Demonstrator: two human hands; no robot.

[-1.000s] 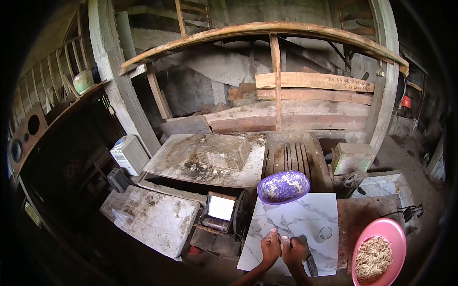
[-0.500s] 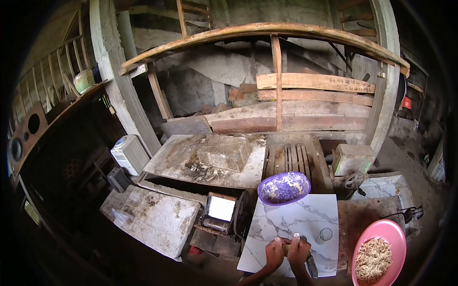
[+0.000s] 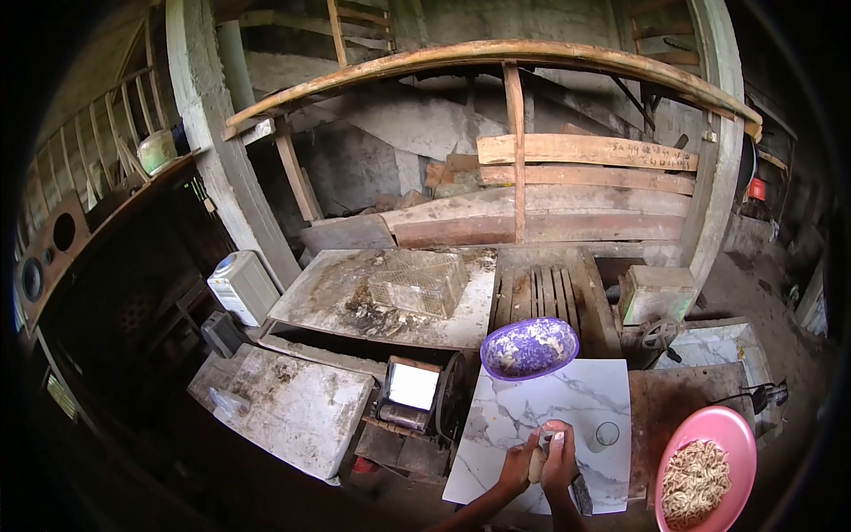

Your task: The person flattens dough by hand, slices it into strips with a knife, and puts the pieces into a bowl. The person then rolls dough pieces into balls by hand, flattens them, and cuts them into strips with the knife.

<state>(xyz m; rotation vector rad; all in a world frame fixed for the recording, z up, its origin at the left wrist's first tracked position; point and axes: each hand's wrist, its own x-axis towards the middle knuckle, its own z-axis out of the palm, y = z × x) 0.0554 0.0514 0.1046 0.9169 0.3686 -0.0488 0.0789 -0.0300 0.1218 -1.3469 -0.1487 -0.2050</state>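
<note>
Over the white marbled board (image 3: 496,421), my left hand (image 3: 514,468) and my right hand (image 3: 559,459) are close together, fingers curled around a pale dough lump (image 3: 536,465). Much of the lump is hidden by the fingers. Beside my right wrist lies a dark, flat tool (image 3: 581,493), partly covered; I cannot make out its kind. To the right of my hands a clear glass (image 3: 607,434) stands on the board. At the board's far edge sits a purple basin (image 3: 512,369) with pale, crumbly stuff stuck to its inside.
A pink basin (image 3: 743,461) holding many pale, finger-like pieces stands at the right. Left of the board is a roller machine (image 3: 412,395). Behind are a stained tabletop (image 3: 319,288) with a wire basket (image 3: 421,284) and a wooden slatted surface (image 3: 550,293).
Both hands have moved slightly up and away from me. They have turned so the fingers point forward, and more of the pale lump shows between them.
</note>
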